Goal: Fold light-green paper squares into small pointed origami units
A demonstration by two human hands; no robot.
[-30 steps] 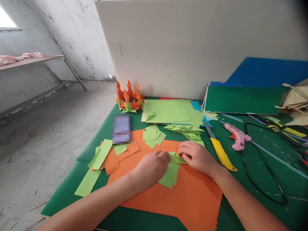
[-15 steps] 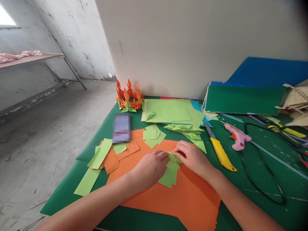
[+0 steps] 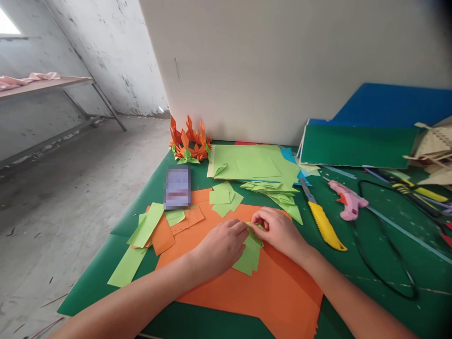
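Observation:
Both hands meet over a small green paper piece, its upper part pinched between my fingers and largely covered by them. My left hand grips it from the left with fingers curled. From the right, my right hand pinches its edge between thumb and fingertips. Beneath lie several green paper squares on a big orange sheet. Farther back are more green squares and a pile of folded green pieces.
An orange-and-green folded paper crown stands at the back left, near a pixelated phone-like object. Cut paper strips lie at left. On the right are a yellow utility knife, a pink glue gun and its looping cord.
My right hand has shifted slightly left, and the green paper's right part that stuck out under it is now folded over or drawn in. My left hand stays nearly still.

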